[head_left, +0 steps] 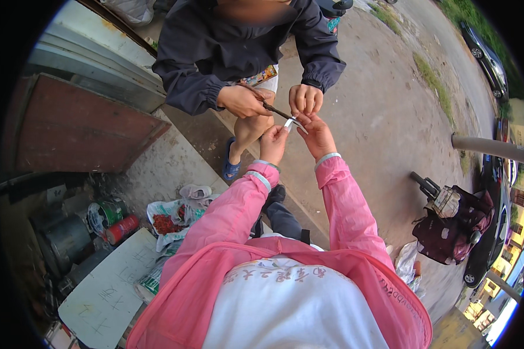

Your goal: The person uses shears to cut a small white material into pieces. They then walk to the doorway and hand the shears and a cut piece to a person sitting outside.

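Both my arms, in pink sleeves, reach forward to a person standing opposite. Between thumb and fingers, my left hand (273, 144) pinches a short white strip (289, 123). Close to its right, my right hand (318, 138) has thumb and fingertips drawn together at the strip's far end; what they grip is too small to make out. A dark, slender stick-like thing (280, 112) points at the strip, held by the other person's hand (243, 101) on the left. That person's second hand (306, 100) is closed just above my right fingertips, its grip hidden.
A brown board (87, 125) leans by the wall at left. Below it are a metal pot (64, 241), a red can (122, 228), a bag of red stuff (167, 221) and a pale marked board (105, 294). A bike with a dark cover (454, 227) and a pole (489, 145) stand right.
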Available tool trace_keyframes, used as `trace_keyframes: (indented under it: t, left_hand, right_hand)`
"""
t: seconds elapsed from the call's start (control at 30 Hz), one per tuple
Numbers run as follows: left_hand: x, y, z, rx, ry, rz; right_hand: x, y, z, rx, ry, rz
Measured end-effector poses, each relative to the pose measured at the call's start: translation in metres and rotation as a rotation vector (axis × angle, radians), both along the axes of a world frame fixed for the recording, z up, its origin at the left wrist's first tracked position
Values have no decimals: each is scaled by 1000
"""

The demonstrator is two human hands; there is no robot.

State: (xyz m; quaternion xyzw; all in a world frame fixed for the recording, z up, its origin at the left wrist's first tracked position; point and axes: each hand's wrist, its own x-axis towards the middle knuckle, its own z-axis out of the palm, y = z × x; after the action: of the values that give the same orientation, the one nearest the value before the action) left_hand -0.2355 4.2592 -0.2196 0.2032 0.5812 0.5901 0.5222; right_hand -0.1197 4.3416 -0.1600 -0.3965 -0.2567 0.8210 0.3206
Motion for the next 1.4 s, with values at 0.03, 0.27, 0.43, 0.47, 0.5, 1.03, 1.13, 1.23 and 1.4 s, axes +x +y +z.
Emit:
trace_keyframes:
  t: [0.03,0.27,0.43,0.47,0.5,1.03,1.13,1.23,1.4]
  left_hand:
    - [-1,0,-2,-7,-4,-17]
    - [-3,-3,-15,-2,-43,-33]
    - [1,-1,-22,23,-61,25]
    - [2,-1,-22,26,-85,53]
    - [2,-1,-23,12,-70,45]
    - [-4,1,-3,-43,-250,50]
    - [-3,2,0,-30,-278,67]
    - [-5,2,-5,-38,-275,30]
    - [-4,4,0,-55,-251,40]
  right_hand:
    - [0,0,-1,-4,1,-3]
    - [0,-1,-1,-26,-6,9]
    - [0,-3,-1,-49,10,2]
    - [0,-3,-1,-49,9,3]
    - [-1,-3,-1,-49,8,5]
    - [-4,-6,-8,-33,16,5]
    - [-4,-5,-9,-26,8,23]
    - [-6,-5,-6,-29,1,21]
    - [-7,-4,-6,-35,2,11]
